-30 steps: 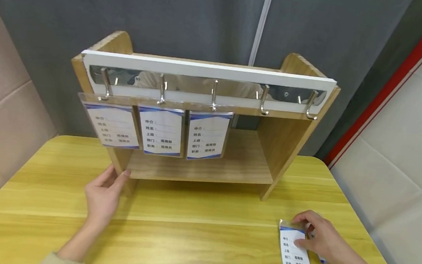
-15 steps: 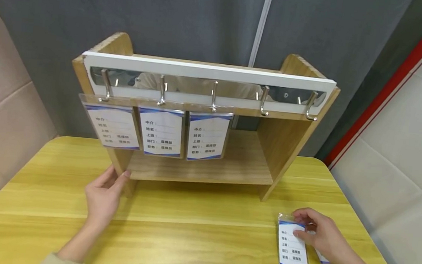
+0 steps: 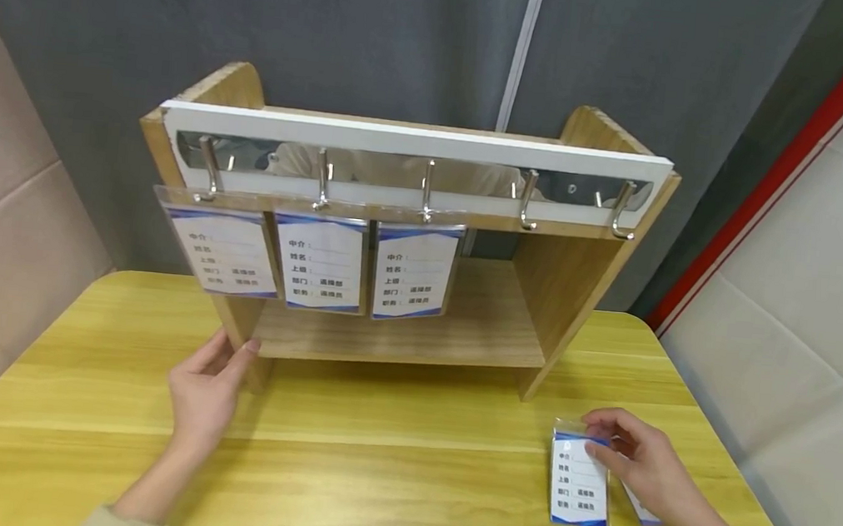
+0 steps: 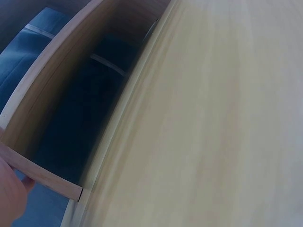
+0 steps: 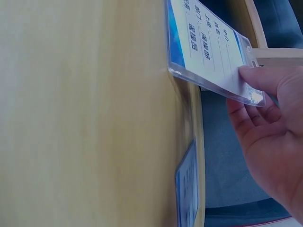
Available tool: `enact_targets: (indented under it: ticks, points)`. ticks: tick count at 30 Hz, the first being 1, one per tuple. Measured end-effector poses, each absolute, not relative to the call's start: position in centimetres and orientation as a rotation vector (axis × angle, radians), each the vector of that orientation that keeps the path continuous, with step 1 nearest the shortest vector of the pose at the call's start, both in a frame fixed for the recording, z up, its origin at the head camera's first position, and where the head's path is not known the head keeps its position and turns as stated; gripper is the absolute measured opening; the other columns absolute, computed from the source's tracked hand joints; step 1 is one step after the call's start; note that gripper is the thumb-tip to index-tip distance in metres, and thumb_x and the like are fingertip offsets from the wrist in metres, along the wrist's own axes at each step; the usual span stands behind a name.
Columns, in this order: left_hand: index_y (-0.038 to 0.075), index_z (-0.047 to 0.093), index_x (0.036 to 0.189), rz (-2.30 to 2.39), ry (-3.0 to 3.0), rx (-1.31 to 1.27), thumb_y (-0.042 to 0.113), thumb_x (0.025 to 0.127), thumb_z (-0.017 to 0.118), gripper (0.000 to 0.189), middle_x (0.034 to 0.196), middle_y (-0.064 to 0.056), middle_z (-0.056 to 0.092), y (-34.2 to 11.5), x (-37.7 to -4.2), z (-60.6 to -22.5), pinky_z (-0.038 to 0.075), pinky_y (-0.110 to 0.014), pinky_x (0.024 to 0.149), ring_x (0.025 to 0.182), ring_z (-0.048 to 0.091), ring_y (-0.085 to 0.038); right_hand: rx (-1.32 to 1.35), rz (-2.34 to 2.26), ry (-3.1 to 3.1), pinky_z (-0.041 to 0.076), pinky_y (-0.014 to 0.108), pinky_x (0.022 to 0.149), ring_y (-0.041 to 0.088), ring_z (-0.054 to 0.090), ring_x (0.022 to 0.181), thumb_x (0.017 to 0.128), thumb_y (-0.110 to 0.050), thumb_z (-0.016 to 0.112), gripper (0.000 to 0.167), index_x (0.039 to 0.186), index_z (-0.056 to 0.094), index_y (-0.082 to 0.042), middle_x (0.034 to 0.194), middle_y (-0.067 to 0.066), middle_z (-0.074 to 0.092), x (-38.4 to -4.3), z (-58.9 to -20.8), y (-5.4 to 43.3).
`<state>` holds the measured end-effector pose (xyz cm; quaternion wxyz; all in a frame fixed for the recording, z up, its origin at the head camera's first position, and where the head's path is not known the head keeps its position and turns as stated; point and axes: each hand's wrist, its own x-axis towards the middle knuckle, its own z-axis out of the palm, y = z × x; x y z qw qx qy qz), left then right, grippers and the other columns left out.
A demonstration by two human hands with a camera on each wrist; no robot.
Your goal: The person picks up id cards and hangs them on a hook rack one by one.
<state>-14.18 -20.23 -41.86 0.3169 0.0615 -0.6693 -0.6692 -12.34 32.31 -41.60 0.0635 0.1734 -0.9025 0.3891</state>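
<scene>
My right hand [image 3: 648, 465] pinches an ID badge [image 3: 581, 486] in a clear plastic sleeve, thumb on its printed face. In the right wrist view this badge [image 5: 208, 45] is held above the table. A second ID badge [image 3: 643, 506] lies on the table, partly hidden behind the right hand. My left hand [image 3: 205, 390] grips the lower left side panel of a small wooden shelf [image 3: 398, 353]. Three more badges hang under the left, second and middle hooks: a left badge [image 3: 225, 252], a second badge [image 3: 319, 262] and a middle badge [image 3: 416, 271].
A white strip with a metal hook rail [image 3: 377, 167] runs along the shelf's top front. Its fourth hook [image 3: 528, 201] and far right hook [image 3: 622, 209] carry no badge. The yellow wooden table [image 3: 373, 476] is bounded by a grey curtain [image 3: 381, 34] and pale side walls.
The right hand has lifted its badge slightly and brought it a little up and left in the head view, showing more of the badge on the table. The left hand stays in place.
</scene>
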Motion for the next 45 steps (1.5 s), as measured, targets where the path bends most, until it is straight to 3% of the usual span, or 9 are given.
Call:
enact_targets:
  ticks: [7, 15, 23, 33, 39, 45]
  points:
    - [-0.002, 0.066, 0.130, -1.778, -1.751, 0.154, -0.009, 0.091, 0.071, 0.039, 0.116, 0.004, 0.071, -20.2, -14.2, -41.9, 0.060, -0.023, 0.084, 0.097, 0.071, 0.000, 0.590, 1.333, -2.691, 0.060, 0.016, 0.076, 0.015, 0.066, 0.089, 0.093, 0.008, 0.071, 0.025, 0.117, 0.067, 0.001, 0.106, 0.013, 0.071, -12.3, -41.3, 32.1]
    - [-0.004, 0.065, 0.129, -1.793, -1.744, 0.157, -0.009, 0.091, 0.071, 0.039, 0.117, 0.001, 0.071, -20.2, -14.1, -41.7, 0.059, -0.021, 0.085, 0.097, 0.071, 0.001, 0.642, 1.363, -2.625, 0.061, 0.018, 0.071, 0.008, 0.065, 0.087, 0.092, 0.013, 0.068, 0.027, 0.116, 0.067, 0.000, 0.104, 0.003, 0.071, -12.6, -40.9, 31.6]
    - [-0.004, 0.065, 0.129, -1.788, -1.747, 0.154, -0.009, 0.091, 0.071, 0.039, 0.118, -0.005, 0.069, -20.2, -14.1, -41.7, 0.059, -0.021, 0.085, 0.097, 0.071, 0.001, 0.641, 1.405, -2.623, 0.062, 0.019, 0.075, 0.013, 0.068, 0.092, 0.094, 0.008, 0.069, 0.026, 0.119, 0.067, 0.003, 0.108, 0.013, 0.072, -12.7, -40.4, 30.9]
    - [-0.004, 0.065, 0.130, -1.765, -1.774, 0.167, -0.007, 0.091, 0.072, 0.039, 0.121, -0.011, 0.067, -20.3, -14.1, -41.8, 0.059, -0.021, 0.085, 0.096, 0.070, 0.002, 0.664, 1.453, -2.605, 0.062, 0.020, 0.073, 0.014, 0.067, 0.092, 0.095, 0.006, 0.069, 0.026, 0.121, 0.067, 0.007, 0.109, 0.005, 0.073, -12.5, -39.8, 30.1]
    - [-0.004, 0.065, 0.130, -1.776, -1.769, 0.180, -0.007, 0.091, 0.071, 0.039, 0.121, -0.012, 0.067, -20.3, -14.1, -41.8, 0.059, -0.021, 0.085, 0.096, 0.070, 0.002, 0.679, 1.386, -2.559, 0.060, 0.018, 0.068, 0.008, 0.065, 0.088, 0.092, 0.011, 0.069, 0.029, 0.120, 0.069, 0.004, 0.106, 0.004, 0.074, -12.5, -39.5, 29.7]
    - [-0.005, 0.064, 0.130, -1.784, -1.774, 0.197, -0.006, 0.091, 0.072, 0.040, 0.124, -0.021, 0.062, -20.3, -14.1, -41.8, 0.059, -0.020, 0.085, 0.095, 0.070, 0.003, 0.669, 1.395, -2.471, 0.061, 0.017, 0.070, 0.007, 0.067, 0.090, 0.091, 0.014, 0.069, 0.029, 0.118, 0.069, 0.007, 0.103, -0.001, 0.074, -12.5, -38.5, 29.1]
